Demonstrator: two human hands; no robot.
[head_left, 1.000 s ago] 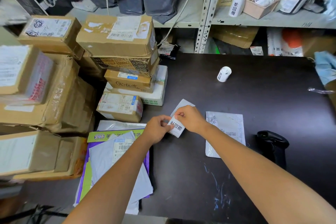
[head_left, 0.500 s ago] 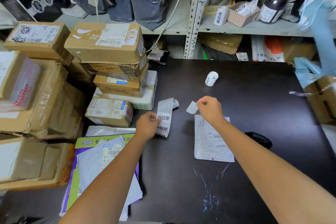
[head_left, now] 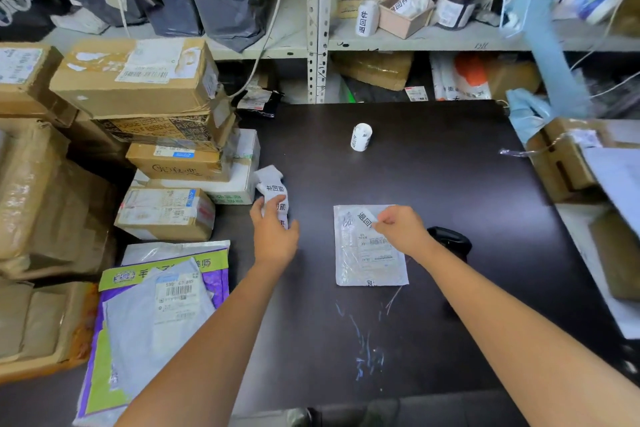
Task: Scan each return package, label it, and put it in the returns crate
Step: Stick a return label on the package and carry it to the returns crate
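White with black characters, the label [head_left: 366, 218] is pinched between thumb and fingertips in the grip of the right hand [head_left: 403, 232]. The hand is knuckles-up with its fingers curled in, and the forearm reaches in from the lower right. The label lies tilted on the top corner of the package [head_left: 370, 253], right under that grip.

The package is a flat, silvery-white plastic pouch, glossy and crinkled. It has a printed shipping slip with barcodes across its middle and lies flat on the dark worktop [head_left: 433, 167].

Well to the left of that grip, the left hand [head_left: 273, 236] is seen from the back. Its thumb and fingers are closed on a curling strip of labels [head_left: 273, 189] that stands up above the knuckles.

Just behind the right wrist lies a black scanner [head_left: 455, 240]. Farther from the grip, a white roll [head_left: 361, 136] stands on the worktop. Left of the left hand is a stack of cardboard boxes [head_left: 138, 80], and near that forearm lies a pile of mailers [head_left: 156, 315].
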